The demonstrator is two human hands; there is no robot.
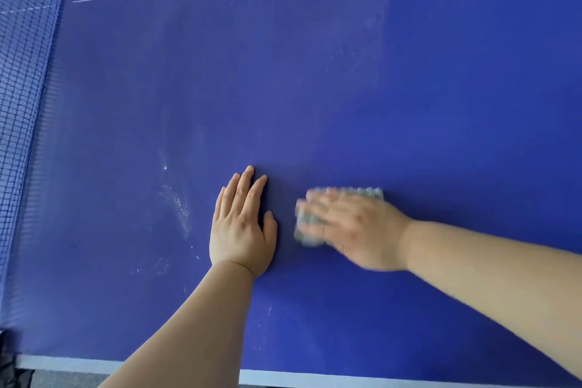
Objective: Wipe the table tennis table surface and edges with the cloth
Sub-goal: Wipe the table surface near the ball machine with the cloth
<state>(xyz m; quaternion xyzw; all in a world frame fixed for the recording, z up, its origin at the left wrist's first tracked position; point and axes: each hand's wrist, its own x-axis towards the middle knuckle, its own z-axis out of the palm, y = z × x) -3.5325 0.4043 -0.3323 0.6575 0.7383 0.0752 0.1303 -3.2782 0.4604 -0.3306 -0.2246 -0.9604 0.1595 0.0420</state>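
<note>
Cloth [310, 225] flat on table [409, 88], pinned under your right hand [352, 227]; fingers look straight, pressing down, but blurred. Your left hand [241, 227] just left of cloth, palm flat, fingers together, holding nothing. Dusty smears [179, 208] lie left of cloth, beyond left hand, which probably blocks that stroke. Net [22, 104] far left of cloth; white edge [283, 376] on your side of it. Room not shown.

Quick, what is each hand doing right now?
Left hand: open, lying flat on the table.
Right hand: open, straight fingers pressing the cloth onto the table; blurred.
</note>
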